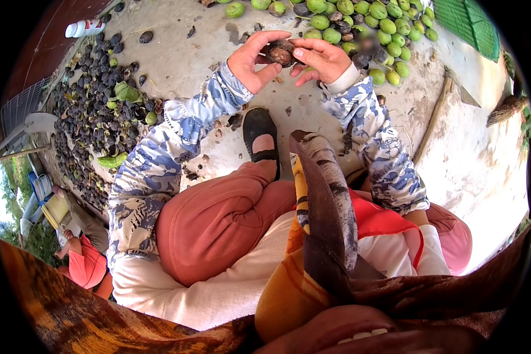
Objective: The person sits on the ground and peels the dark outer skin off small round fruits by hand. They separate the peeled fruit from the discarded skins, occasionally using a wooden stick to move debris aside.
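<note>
A brown walnut partly wrapped in blackened husk is held up between my two hands, above the concrete floor. My left hand grips it from the left, thumb below and fingers curled over the top. From the other side, my right hand pinches the dark husk with thumb and forefinger, its lower fingers spread. Just beyond my right hand lies a heap of green-husked walnuts, some of them blackened. Part of that heap is blurred.
Blackened husks form a large pile to the left. A white bottle lies beyond it. On the right are a wooden stick and green mesh. My black shoe rests below my hands. Another person is at lower left.
</note>
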Motion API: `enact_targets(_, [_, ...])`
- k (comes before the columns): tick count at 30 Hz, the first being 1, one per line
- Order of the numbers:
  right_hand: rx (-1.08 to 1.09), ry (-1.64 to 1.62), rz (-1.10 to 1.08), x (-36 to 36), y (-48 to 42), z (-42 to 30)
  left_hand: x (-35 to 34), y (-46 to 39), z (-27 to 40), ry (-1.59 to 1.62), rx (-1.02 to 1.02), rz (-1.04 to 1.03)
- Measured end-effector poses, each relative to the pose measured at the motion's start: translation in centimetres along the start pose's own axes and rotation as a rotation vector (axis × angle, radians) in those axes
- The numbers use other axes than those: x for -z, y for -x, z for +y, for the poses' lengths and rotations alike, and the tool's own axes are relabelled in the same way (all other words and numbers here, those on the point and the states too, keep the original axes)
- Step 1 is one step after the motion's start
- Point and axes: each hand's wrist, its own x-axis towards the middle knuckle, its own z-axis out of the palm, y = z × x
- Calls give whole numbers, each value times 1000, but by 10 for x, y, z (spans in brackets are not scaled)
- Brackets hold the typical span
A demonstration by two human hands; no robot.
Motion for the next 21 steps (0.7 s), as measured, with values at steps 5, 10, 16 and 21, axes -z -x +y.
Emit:
enact_targets(5, [53, -19, 7, 7, -3, 3, -7, -3, -12, 167, 47, 131])
enact_targets(10, [38, 40, 46, 4, 0, 2, -6, -2, -8, -24, 68, 97])
enact_targets(16, [84, -36, 18, 3, 3, 3, -3, -3, -3, 189, 72, 34])
enact_targets(21, [70, -108, 23, 3, 2, 1, 2, -6, 0, 328, 142, -83])
